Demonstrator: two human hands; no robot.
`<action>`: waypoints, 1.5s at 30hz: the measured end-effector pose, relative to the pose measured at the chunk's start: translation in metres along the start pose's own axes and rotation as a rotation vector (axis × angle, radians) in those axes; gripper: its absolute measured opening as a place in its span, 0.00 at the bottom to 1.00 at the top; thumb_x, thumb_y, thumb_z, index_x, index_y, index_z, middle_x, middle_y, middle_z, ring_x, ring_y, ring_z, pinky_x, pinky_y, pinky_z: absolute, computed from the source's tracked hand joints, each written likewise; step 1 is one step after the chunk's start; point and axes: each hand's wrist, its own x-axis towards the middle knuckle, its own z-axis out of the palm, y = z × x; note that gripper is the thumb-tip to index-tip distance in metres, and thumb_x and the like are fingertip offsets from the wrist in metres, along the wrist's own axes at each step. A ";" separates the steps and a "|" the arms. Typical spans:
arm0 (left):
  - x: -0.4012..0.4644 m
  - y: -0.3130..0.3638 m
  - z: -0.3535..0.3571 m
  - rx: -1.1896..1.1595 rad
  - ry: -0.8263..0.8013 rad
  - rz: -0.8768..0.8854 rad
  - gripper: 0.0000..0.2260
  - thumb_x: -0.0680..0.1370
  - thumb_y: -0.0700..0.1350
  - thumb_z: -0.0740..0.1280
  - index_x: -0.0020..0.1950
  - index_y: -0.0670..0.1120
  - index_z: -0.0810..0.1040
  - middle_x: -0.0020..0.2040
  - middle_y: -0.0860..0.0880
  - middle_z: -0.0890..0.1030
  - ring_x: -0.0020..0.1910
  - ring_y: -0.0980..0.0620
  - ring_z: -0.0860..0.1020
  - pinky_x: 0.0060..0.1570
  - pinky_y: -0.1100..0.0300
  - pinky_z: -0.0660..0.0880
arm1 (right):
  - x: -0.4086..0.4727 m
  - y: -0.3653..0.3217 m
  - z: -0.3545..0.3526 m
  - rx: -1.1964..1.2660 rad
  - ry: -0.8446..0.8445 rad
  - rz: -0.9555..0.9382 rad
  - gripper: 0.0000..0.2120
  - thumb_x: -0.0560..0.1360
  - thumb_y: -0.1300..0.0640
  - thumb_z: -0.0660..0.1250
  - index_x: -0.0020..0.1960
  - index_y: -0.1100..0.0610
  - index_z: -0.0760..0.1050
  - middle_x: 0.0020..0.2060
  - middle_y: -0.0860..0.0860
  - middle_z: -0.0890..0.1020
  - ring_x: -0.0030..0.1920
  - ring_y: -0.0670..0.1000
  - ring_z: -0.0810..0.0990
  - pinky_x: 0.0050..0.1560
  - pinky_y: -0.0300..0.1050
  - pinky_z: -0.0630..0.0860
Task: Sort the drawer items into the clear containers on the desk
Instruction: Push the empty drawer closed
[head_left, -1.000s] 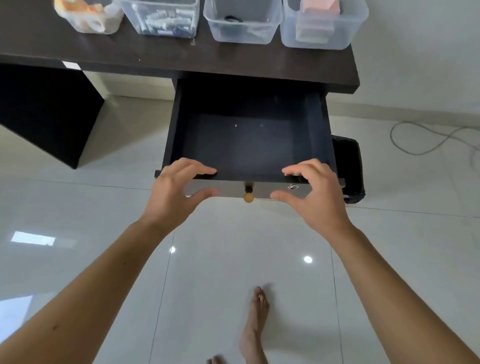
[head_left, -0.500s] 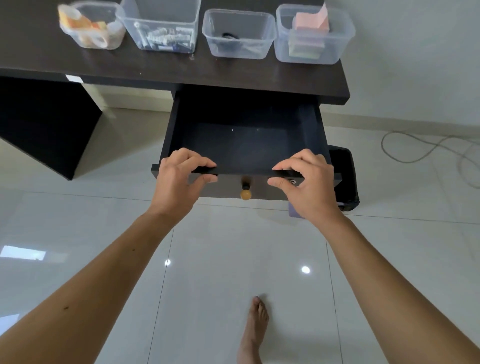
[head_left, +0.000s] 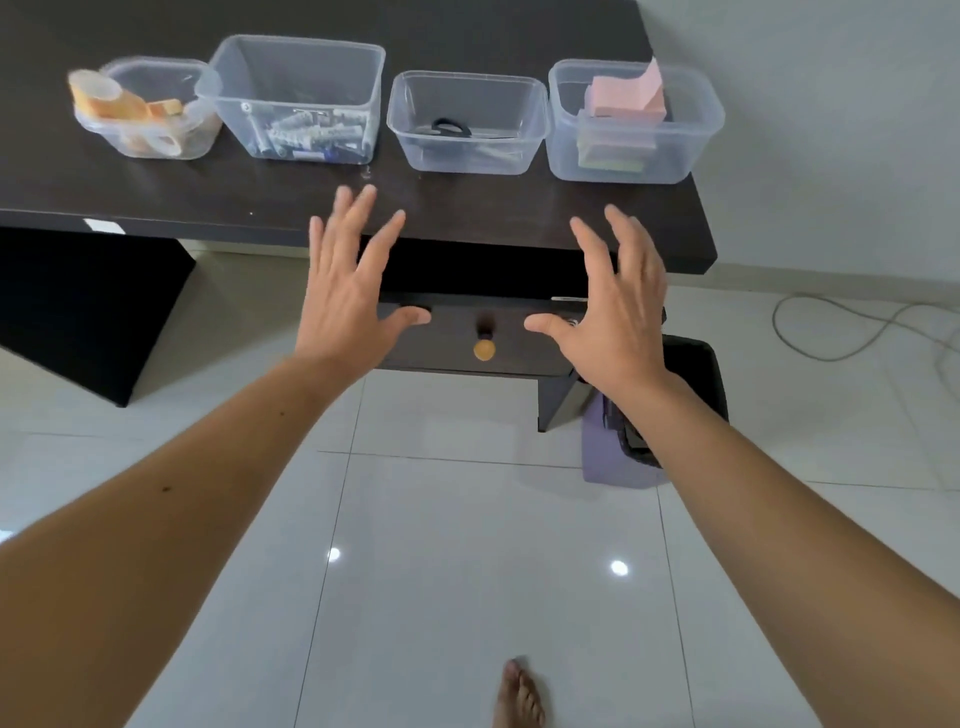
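The dark drawer (head_left: 457, 338) with its yellow knob (head_left: 483, 349) sits pushed in under the desk (head_left: 467, 208). My left hand (head_left: 348, 291) and my right hand (head_left: 613, 312) are spread flat in front of the drawer front, fingers apart, holding nothing. Several clear containers line the desk: one with tape rolls (head_left: 150, 111), a tall one with pens and markers (head_left: 301, 98), one with scissors (head_left: 467, 122), one with pink and green sticky notes (head_left: 634, 122).
A dark desk panel (head_left: 88, 312) stands at the left. A black bin (head_left: 696, 374) and a purple object (head_left: 613, 452) are on the floor right of the drawer. A cable (head_left: 841, 332) lies on the tiles at right. My bare foot (head_left: 519, 696) is below.
The open, bare drawer has slid shut under the desk. Both hands let go of its front edge and are now spread open. The view has tilted up toward the containers.
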 end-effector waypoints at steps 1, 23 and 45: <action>0.009 -0.006 0.004 0.052 -0.024 0.039 0.40 0.75 0.51 0.79 0.82 0.42 0.65 0.84 0.41 0.59 0.85 0.38 0.52 0.82 0.39 0.44 | 0.009 0.005 0.004 -0.019 -0.012 -0.022 0.49 0.69 0.36 0.80 0.82 0.55 0.66 0.82 0.59 0.63 0.83 0.64 0.60 0.82 0.64 0.58; 0.043 -0.010 0.041 0.326 0.313 -0.036 0.27 0.73 0.63 0.75 0.60 0.45 0.79 0.54 0.46 0.80 0.53 0.43 0.76 0.52 0.48 0.64 | 0.048 0.021 0.050 -0.220 0.317 -0.047 0.32 0.63 0.36 0.82 0.62 0.49 0.82 0.59 0.48 0.84 0.56 0.53 0.77 0.52 0.49 0.65; 0.105 0.059 -0.046 0.192 -0.450 -0.451 0.16 0.80 0.61 0.69 0.61 0.51 0.79 0.58 0.53 0.73 0.64 0.50 0.71 0.52 0.52 0.77 | 0.071 -0.028 -0.017 -0.151 -0.160 0.113 0.19 0.74 0.33 0.72 0.46 0.50 0.79 0.47 0.47 0.76 0.48 0.55 0.76 0.44 0.53 0.75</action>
